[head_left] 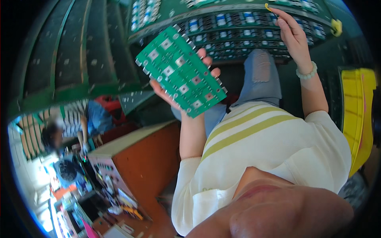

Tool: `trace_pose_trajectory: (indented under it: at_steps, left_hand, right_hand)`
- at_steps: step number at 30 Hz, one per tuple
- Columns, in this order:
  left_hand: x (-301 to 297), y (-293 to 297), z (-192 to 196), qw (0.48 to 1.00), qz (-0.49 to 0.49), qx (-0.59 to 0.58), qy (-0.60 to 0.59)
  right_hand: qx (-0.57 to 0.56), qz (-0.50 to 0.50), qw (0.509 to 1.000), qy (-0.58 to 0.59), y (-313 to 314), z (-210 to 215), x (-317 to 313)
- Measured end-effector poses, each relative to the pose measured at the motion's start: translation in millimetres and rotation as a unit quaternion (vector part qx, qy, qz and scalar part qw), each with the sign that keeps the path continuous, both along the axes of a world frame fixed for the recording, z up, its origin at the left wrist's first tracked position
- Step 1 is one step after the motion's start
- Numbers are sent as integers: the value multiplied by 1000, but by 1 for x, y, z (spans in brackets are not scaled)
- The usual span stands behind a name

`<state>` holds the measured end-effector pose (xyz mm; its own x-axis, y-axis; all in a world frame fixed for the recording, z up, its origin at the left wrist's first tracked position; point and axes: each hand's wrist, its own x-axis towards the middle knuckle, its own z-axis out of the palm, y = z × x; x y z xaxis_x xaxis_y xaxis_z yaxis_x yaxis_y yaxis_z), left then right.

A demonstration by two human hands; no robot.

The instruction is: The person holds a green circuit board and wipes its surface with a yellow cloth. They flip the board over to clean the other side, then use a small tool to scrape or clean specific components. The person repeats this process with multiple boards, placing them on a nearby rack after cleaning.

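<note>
A green circuit board panel [174,81] is in my left hand [166,94]. It is tilted, with rows of pale square pads on its face and metal parts along two edges. My fingers wrap round its right edge, and the rest of the hand is under it. My right hand [293,39] is raised, apart from the board, near the far rows of parts. Its fingertips pinch a thin dark thing with a yellow tip [268,7], too small to name. A pale bead bracelet [306,71] is on the right wrist.
Green-edged racks with rows of blue, white and dark parts [238,33] stand ahead. More dark racks [59,51] stand at left. A yellow bin [357,115] is at right. Beside an orange-brown cabinet [139,158], another person [75,123] works at a cluttered bench.
</note>
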<state>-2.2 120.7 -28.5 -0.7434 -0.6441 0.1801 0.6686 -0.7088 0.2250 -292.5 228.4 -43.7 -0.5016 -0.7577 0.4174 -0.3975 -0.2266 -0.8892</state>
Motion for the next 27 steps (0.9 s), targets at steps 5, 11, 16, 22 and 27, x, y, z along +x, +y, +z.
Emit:
trace_pose_trajectory:
  at_steps: [5, 11, 16, 22, 27]
  left_hand:
    - [-30, 4, -4, 998, -50, -26, 6]
    - [-42, 0, -8, 992, -103, -66, 23]
    - [-43, 5, -5, 994, -85, -72, 12]
    - [-39, 6, 2, 995, -77, 3, -68]
    - [-31, 3, -6, 994, -94, -32, 46]
  right_hand:
    - [-35, -264, 935, 233, 44, -24, -98]
    - [121, -516, 789, 312, 86, -4, -129]
    - [192, -604, 685, 360, 92, 14, -148]
    - [424, -431, 752, 261, 139, 1, -214]
    - [462, -422, 725, 288, 109, 27, -174]
